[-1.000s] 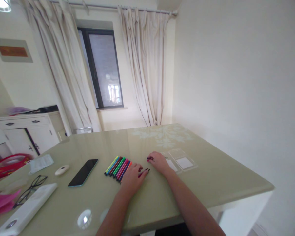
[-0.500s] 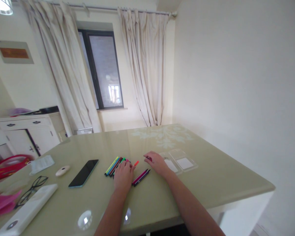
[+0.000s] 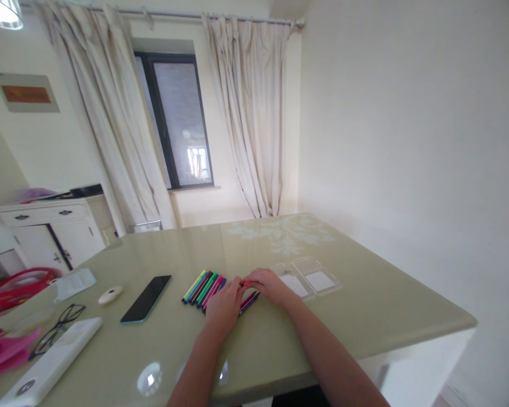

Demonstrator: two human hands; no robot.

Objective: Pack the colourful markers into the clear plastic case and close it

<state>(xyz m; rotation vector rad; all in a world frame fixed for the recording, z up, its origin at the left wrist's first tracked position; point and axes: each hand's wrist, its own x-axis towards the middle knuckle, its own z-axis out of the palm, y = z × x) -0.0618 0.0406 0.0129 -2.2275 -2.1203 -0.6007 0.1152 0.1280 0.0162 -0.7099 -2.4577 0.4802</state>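
My left hand (image 3: 223, 306) and my right hand (image 3: 270, 286) meet above the table, both closed on an orange marker (image 3: 246, 283). Only a short stretch of it shows between the fingers. To the left of my left hand, and partly under it, lies a row of several coloured markers (image 3: 203, 288), among them yellow, blue, dark red, green and pink. Two more markers, magenta and dark purple (image 3: 249, 301), lie below the fingertips, partly covered by my left hand. Just right of my right hand rests an opened clear plastic case (image 3: 337, 287) with white cards (image 3: 320, 281) in it.
On the left of the table (image 3: 186, 350) are a black phone (image 3: 146, 299), a round cream object (image 3: 110, 294), eyeglasses (image 3: 59, 325), a long white device (image 3: 53, 359), a face mask (image 3: 76, 282) and a pink item (image 3: 8, 353). A wall borders the right side.
My left hand has moved right with the orange marker, uncovering more of the marker row. My right hand has come slightly down to it, and the fingers of both hands now meet.
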